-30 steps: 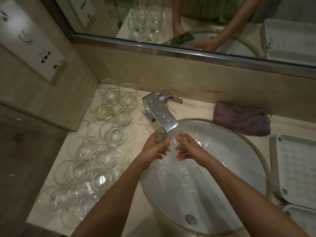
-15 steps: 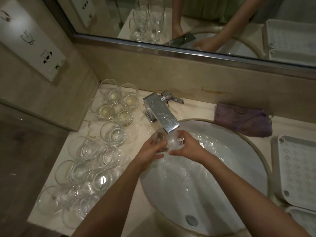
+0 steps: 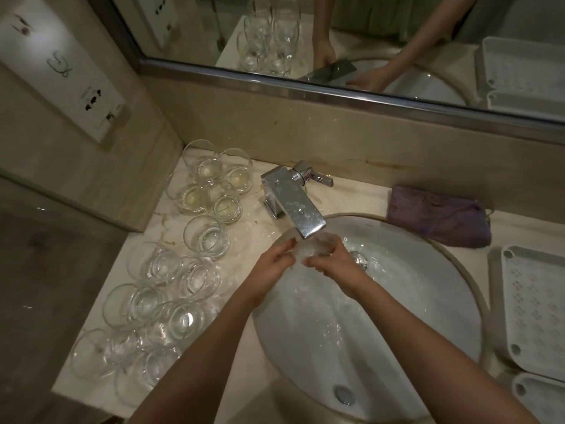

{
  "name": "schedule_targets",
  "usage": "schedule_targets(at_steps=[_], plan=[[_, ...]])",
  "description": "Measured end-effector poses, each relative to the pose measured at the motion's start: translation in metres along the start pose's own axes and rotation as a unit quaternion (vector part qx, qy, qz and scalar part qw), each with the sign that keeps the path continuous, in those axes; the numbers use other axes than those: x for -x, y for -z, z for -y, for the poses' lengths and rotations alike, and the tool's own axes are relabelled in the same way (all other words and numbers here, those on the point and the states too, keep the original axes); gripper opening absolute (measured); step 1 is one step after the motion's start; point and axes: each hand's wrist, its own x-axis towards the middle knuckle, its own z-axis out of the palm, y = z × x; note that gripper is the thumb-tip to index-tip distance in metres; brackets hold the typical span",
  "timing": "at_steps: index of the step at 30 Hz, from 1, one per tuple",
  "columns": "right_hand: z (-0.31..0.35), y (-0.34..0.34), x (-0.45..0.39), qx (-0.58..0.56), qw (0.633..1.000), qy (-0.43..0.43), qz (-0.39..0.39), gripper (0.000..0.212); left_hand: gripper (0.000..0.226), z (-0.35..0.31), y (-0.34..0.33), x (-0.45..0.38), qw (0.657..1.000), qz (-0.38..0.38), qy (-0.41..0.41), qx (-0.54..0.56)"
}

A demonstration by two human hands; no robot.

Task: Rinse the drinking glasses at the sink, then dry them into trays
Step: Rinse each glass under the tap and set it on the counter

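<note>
While water runs from the tap [image 3: 293, 206], both hands grasp one glass [image 3: 308, 250] under the spout, left hand [image 3: 272, 266] and right hand [image 3: 336, 264] curled round it, above the basin [image 3: 412, 301], more glasses [image 3: 171, 270] crowded on the counter's left.

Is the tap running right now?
On: water pours from the faucet spout over the glass and splashes in the basin.

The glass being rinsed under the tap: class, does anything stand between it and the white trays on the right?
Nothing visible blocks it. Both hands hold the glass under the faucet; the path right to the trays crosses open basin.
</note>
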Motion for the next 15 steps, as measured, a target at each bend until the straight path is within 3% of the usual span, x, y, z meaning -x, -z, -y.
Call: schedule_targets(at_steps=[2,5,9,12,15], plan=[[-0.004,0.001,-0.001,-0.079,0.997,-0.020,0.009,0.049,0.064,0.004,-0.004,0.001,0.999,0.009,-0.025,-0.037],[-0.009,-0.001,0.000,-0.169,0.984,-0.059,-0.001,0.064,0.090,0.004,-0.016,0.001,0.994,0.008,-0.056,-0.099],[-0.010,0.002,0.010,-0.210,0.975,-0.065,0.021,0.034,0.071,-0.008,-0.029,-0.002,0.995,-0.024,-0.085,-0.045],[-0.002,0.017,0.011,-0.136,0.989,-0.045,0.023,0.052,0.054,-0.008,-0.022,-0.007,0.999,-0.008,-0.044,0.013],[0.008,0.032,0.002,-0.116,0.992,-0.019,0.047,0.057,0.041,-0.009,-0.014,-0.009,0.999,0.017,0.024,0.024]])
